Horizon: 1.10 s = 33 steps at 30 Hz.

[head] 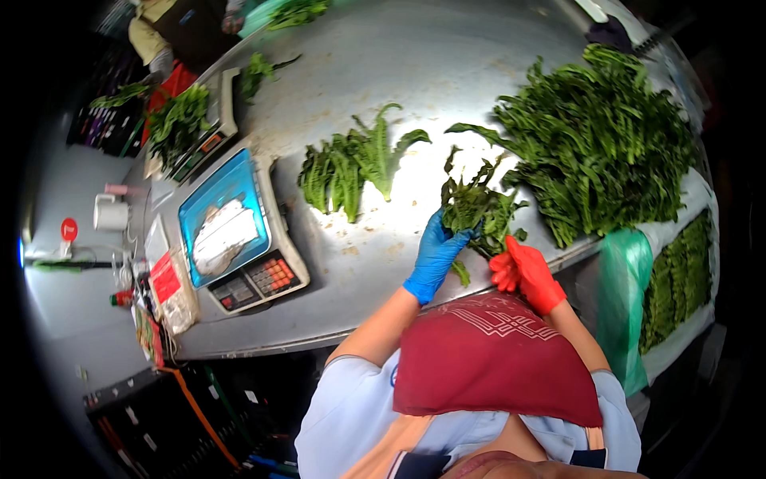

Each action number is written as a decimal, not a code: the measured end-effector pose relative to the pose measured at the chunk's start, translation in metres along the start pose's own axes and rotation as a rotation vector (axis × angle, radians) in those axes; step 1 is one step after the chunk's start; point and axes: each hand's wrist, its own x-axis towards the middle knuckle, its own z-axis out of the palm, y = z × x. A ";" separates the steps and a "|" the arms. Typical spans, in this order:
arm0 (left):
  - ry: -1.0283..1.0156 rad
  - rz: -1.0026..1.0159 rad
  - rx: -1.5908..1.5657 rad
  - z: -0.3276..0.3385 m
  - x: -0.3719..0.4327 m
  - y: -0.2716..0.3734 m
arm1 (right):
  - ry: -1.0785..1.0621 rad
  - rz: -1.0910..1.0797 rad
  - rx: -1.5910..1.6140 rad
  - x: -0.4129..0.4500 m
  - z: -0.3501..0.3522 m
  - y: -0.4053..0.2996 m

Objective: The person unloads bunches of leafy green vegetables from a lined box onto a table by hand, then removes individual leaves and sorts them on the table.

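Note:
My left hand (441,251), in a blue glove, grips a bunch of dark leafy greens (470,206) above the near edge of the metal table (383,287). Close to the right of that bunch is my right hand (526,272), in a red glove. Its fingers are loosely curled and apart, and I see nothing held in them. A loose leaf piece (461,272) lies just below the held bunch. Further left, a small group of toothed-leaf greens (347,167) lies on the metal. A large heap of the same greens (598,149) covers the right side.
A digital scale (278,272) with a blue tray (206,200) stands at left. Behind it, a second scale (221,114) bears greens. A co-worker (185,36) is at the far left. At right are a green plastic bag (622,305) and a lined container of packed greens (679,281).

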 end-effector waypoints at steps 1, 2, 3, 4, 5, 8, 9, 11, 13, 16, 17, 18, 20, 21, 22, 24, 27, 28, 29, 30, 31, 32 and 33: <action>0.021 -0.009 -0.060 -0.004 0.003 0.006 | -0.020 -0.026 -0.016 0.000 -0.001 0.001; 0.028 -0.002 -0.054 -0.010 0.008 0.011 | -0.031 -0.028 -0.017 0.001 0.000 0.004; 0.131 0.129 0.023 -0.018 0.013 0.017 | -0.016 -0.079 -0.046 0.001 0.001 0.007; 0.232 0.258 0.100 -0.026 0.019 0.024 | 0.003 -0.131 -0.073 0.003 0.001 0.010; 0.345 0.300 0.111 -0.035 0.024 0.032 | -0.004 -0.114 -0.094 0.005 -0.002 0.012; 0.620 0.603 0.714 -0.094 0.049 0.027 | -0.066 -0.124 -0.137 0.007 0.003 0.013; 0.617 0.605 0.714 -0.112 0.052 0.020 | -0.064 -0.126 -0.135 0.008 0.003 0.013; 0.588 0.397 1.091 -0.132 0.054 0.016 | -0.091 -0.121 -0.174 0.011 0.004 0.015; 0.545 0.362 0.851 -0.132 0.050 0.017 | -0.084 -0.130 -0.183 0.011 0.004 0.016; 0.511 0.384 0.540 -0.125 0.045 0.026 | -0.083 -0.136 -0.205 0.010 0.004 0.017; 0.511 0.358 0.479 -0.116 0.043 0.031 | -0.081 -0.135 -0.211 0.009 0.004 0.017; 0.509 0.331 0.417 -0.111 0.042 0.033 | -0.075 -0.135 -0.206 0.008 0.005 0.017; 0.556 0.329 0.622 -0.109 0.047 0.026 | -0.059 -0.099 -0.210 0.005 0.007 0.015; 0.604 0.332 0.826 -0.108 0.051 0.021 | -0.041 -0.098 -0.202 0.005 0.008 0.016; 0.579 0.327 0.821 -0.112 0.058 0.017 | -0.051 -0.107 -0.216 0.007 0.009 0.017; 0.646 0.441 0.494 -0.128 0.071 0.013 | -0.037 -0.116 -0.233 0.003 0.014 0.012; 0.676 0.536 1.101 -0.142 0.071 0.019 | -0.025 -0.176 -0.275 -0.005 0.010 0.006; 0.659 0.551 1.282 -0.140 0.067 0.029 | -0.007 -0.210 -0.279 -0.005 0.004 0.007; 0.652 0.500 1.146 -0.147 0.065 0.034 | 0.073 -0.256 -0.313 -0.010 -0.001 0.004; 0.644 0.446 1.014 -0.148 0.064 0.037 | 0.101 -0.254 -0.308 -0.013 -0.011 0.006; 0.664 0.448 1.004 -0.143 0.061 0.040 | 0.289 -0.374 -0.310 -0.016 -0.024 0.010; 0.695 0.451 0.997 -0.137 0.056 0.046 | 0.467 -0.493 -0.316 -0.019 -0.038 0.014; 0.683 0.581 1.027 -0.134 0.054 0.046 | 0.595 -0.589 -0.342 -0.018 -0.056 0.021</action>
